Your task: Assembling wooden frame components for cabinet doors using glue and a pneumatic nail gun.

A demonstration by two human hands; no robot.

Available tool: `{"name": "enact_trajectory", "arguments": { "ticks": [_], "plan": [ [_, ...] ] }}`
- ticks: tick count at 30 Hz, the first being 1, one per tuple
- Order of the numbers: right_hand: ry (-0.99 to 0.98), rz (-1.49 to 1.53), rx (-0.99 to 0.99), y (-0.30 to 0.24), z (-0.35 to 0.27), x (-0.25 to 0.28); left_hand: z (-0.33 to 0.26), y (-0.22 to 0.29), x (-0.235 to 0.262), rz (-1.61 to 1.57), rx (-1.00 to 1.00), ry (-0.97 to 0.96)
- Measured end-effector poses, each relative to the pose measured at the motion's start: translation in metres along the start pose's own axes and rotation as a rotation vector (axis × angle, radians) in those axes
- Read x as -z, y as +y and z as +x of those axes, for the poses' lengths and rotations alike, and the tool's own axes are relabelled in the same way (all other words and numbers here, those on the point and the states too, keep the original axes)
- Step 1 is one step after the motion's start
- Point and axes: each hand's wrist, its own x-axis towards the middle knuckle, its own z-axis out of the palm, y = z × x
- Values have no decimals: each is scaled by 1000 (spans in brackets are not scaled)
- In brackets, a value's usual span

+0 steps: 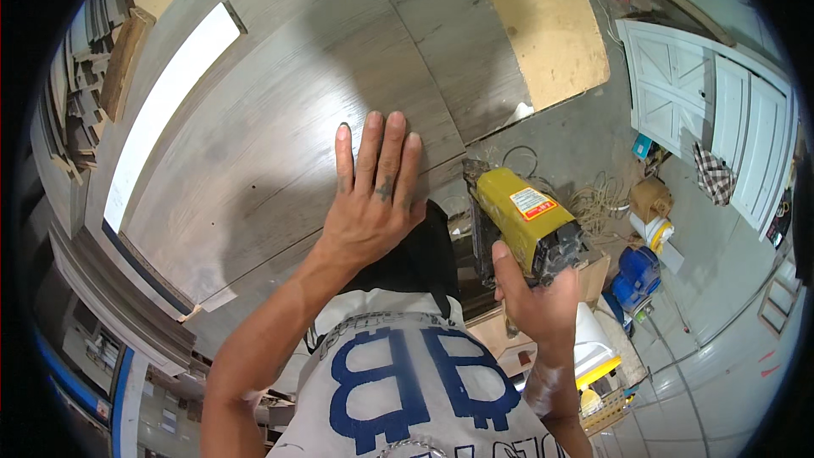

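Observation:
My left hand (373, 182) lies flat, fingers stretched out, on a grey-brown wood-grain panel (280, 119) near its front edge. To the right, my right hand (540, 301) is closed around a power tool with a boxy yellow body and dark ends (521, 203). The tool is just off the panel's right front edge, a dark narrow part along its left side. A label sits on its upper face. My palm and the tool's own body hide most of its grip, and its exact kind is unclear.
A white strip (174, 106) lies across the panel's left side. A tan board (543, 25) is at the far right. Stacked wood pieces (85, 68) stand at left. On the right are white cabinet doors (708, 102), a blue machine (636, 276) and coiled cord (598, 203).

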Motion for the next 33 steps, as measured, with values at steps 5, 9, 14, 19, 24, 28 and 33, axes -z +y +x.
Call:
{"name": "enact_trajectory", "arguments": {
  "ticks": [5, 9, 14, 19, 24, 28, 33],
  "plan": [
    [4, -88, 78, -7, 1, -2, 1, 1, 4, -26, -2, 5],
    [-32, -162, 32, -16, 0, -2, -1, -2, 1, -73, -21, 22],
    [24, -168, 56, -23, -6, -10, -4, -3, 3, 26, -58, 44],
    [47, -97, 22, -33, -11, -20, -26, -19, 1, -41, -90, 179],
    [108, -133, 119, -13, -34, -43, -132, -63, 36, -11, 77, 86],
    [57, 30, 53, -11, -82, -95, -189, -91, 50, 50, 139, 38],
    [-105, 38, 17, -18, -107, -140, -192, -90, 51, 65, 139, 75]
  ]
}}
